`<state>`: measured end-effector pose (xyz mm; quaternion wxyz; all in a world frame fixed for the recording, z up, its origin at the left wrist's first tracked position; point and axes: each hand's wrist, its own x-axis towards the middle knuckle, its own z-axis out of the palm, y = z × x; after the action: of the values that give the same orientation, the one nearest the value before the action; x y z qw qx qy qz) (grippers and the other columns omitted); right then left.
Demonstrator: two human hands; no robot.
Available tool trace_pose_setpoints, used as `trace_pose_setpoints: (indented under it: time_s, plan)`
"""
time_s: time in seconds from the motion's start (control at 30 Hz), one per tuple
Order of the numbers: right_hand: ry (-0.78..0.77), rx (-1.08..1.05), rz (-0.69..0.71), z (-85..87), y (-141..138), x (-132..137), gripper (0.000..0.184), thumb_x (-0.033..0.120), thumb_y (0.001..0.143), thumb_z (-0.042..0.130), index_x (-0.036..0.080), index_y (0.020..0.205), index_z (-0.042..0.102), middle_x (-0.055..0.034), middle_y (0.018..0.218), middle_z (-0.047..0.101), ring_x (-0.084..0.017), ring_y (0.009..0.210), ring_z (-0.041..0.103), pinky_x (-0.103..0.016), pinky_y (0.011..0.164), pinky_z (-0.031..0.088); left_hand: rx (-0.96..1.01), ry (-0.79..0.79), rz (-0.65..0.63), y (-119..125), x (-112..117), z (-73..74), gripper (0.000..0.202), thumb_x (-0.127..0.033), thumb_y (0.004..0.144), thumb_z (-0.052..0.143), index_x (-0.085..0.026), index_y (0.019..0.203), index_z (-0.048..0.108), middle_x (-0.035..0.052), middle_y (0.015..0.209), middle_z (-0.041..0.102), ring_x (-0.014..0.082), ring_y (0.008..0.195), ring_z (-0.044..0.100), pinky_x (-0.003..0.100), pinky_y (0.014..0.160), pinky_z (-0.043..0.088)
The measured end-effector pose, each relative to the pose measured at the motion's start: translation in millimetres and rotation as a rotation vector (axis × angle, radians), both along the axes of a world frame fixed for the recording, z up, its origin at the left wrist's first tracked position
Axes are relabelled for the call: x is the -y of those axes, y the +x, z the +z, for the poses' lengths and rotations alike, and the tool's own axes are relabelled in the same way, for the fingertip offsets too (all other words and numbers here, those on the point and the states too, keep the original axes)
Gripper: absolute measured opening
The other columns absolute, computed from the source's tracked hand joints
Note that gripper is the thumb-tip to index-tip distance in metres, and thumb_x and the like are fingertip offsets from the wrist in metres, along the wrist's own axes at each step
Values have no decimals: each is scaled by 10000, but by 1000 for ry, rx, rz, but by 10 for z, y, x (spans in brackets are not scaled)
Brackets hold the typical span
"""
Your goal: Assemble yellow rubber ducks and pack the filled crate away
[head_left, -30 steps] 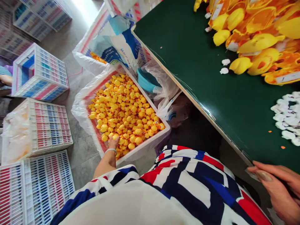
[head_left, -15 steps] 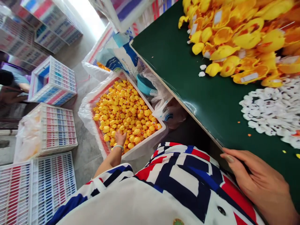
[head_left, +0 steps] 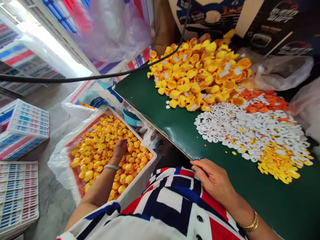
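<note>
Small yellow toy ducks (head_left: 100,140) fill a plastic-lined crate (head_left: 153,160) on the floor to the left of the table. In among them is my left hand (head_left: 120,149), its fingers curled down; whatever it holds is hidden. My right hand (head_left: 212,175) grips the front edge of the green table (head_left: 172,133) between thumb and forefinger. On the table lie a heap of yellow duck-shaped shells (head_left: 192,76), a spread of white pieces with dark spots (head_left: 230,125), orange pieces (head_left: 267,100) and small flat yellow pieces (head_left: 277,163).
Slatted plastic crates (head_left: 18,193) stand on the floor at the left. Across the upper left runs a black cable (head_left: 75,78). Clear plastic bags (head_left: 287,71) and printed cardboard (head_left: 282,23) are behind the heaps. A blue-green basin (head_left: 131,117) sits between crate and table.
My left hand has moved further into the ducks, and its fingers now look curled. My right hand stays at the table edge. The view has swung right, showing more of the table.
</note>
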<state>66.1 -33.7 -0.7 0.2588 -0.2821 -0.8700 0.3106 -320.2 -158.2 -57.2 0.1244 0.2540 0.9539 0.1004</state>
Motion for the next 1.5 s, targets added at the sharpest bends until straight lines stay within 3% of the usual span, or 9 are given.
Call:
trace_pose_setpoints:
  time_s: [0.27, 0.43, 0.63, 0.8, 0.9, 1.03, 1.17, 1.3, 1.5]
  plan:
    - [43, 41, -2, -39, 20, 25, 199, 288, 967, 518, 243, 1036, 699, -33, 926, 747, -189, 842, 713, -317, 740, 567, -162, 517, -891, 774, -1758, 612, 418, -357, 920, 569, -164, 1289, 609, 135, 1327, 588, 275, 1246, 509, 407, 1084, 356]
    - [18, 41, -12, -93, 78, 35, 208, 343, 960, 532, 246, 1031, 702, -39, 955, 749, -201, 846, 716, -331, 782, 574, -207, 426, -730, 1099, -2442, 450, 430, -267, 917, 578, -182, 1338, 561, 170, 1345, 539, 333, 1266, 455, 528, 1084, 276]
    - [5, 70, -6, 28, 259, -207, 258, 423, 954, 519, 264, 1076, 682, -42, 991, 729, -220, 842, 705, -361, 793, 578, -31, 749, -492, 1246, -2193, 496, 418, -430, 989, 464, -165, 1302, 544, 148, 1189, 605, 283, 1161, 554, 450, 996, 410]
    - [232, 21, -247, 318, 258, -674, 510, 519, 883, 602, 194, 1276, 598, -170, 1231, 629, -348, 1137, 607, -503, 904, 543, 685, 996, -371, 1585, -1907, 683, 418, -567, 975, 409, -209, 1077, 599, 26, 897, 618, 147, 796, 648, 285, 690, 509]
    - [109, -74, -260, 368, 243, -755, 715, 508, 860, 641, 192, 1458, 408, -205, 1492, 391, -346, 1270, 518, -459, 895, 564, 1103, 895, -419, 1918, -1776, 762, 451, -632, 886, 526, -191, 930, 611, -10, 748, 561, 98, 597, 567, 235, 548, 462]
    - [-327, -58, -342, 317, 325, -653, 584, 438, 892, 612, 264, 1418, 425, -111, 1187, 605, -227, 940, 650, -374, 745, 603, 1307, 694, -469, 2294, -1712, 769, 531, -697, 838, 519, -177, 838, 627, -13, 621, 558, 87, 481, 477, 222, 455, 384]
    - [-658, -406, -530, 248, 408, -543, 556, 450, 803, 681, 298, 1282, 444, -47, 1083, 582, -180, 799, 620, -306, 550, 590, 1413, 836, -541, 2689, -1777, 645, 569, -721, 820, 527, -194, 999, 650, 24, 775, 652, 133, 671, 593, 250, 617, 488]
    - [-731, -485, -599, 267, 489, -401, 486, 438, 786, 694, 278, 1186, 470, -24, 1011, 576, -144, 731, 574, -258, 504, 538, 1559, 949, -488, 3034, -1801, 657, 524, -508, 752, 749, -229, 1170, 600, 45, 1095, 689, 174, 957, 641, 295, 851, 512]
    - [-517, -65, -382, 446, 1084, -663, 260, 393, 918, 540, 219, 1079, 645, -19, 880, 675, -143, 728, 606, -293, 673, 524, 1862, 788, -285, 2985, -2005, 808, 504, -450, 764, 703, -148, 1144, 570, 36, 731, 690, 196, 682, 676, 326, 694, 537]
